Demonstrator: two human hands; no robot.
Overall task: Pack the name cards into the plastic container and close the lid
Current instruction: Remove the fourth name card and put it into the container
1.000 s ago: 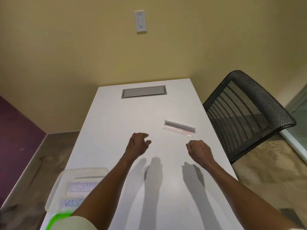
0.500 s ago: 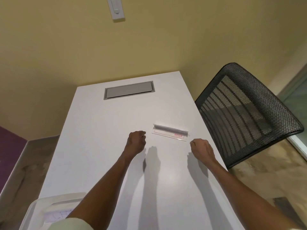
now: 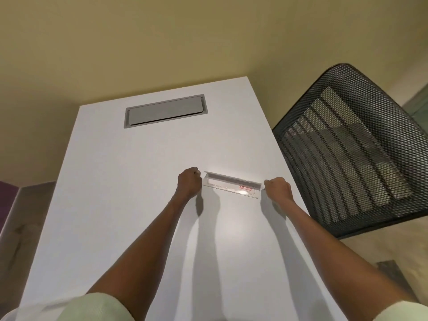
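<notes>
A clear plastic name card holder (image 3: 231, 184) with a small red label lies flat on the white table (image 3: 129, 205), right of the middle. My left hand (image 3: 189, 183) hovers at its left end with the fingers curled in, and a thin gap shows between knuckles and holder. My right hand (image 3: 277, 189) sits at the right end, also curled, its edge nearly meeting the holder. Neither hand lifts it. The plastic container is out of view.
A grey cable hatch (image 3: 165, 113) is set into the table's far end, near the yellow wall. A black mesh chair (image 3: 347, 147) stands close against the table's right edge. The floor drops away on both sides.
Both hands have reached forward to the two ends of the holder. My view has tilted up and forward, and the container at the lower left has left the frame.
</notes>
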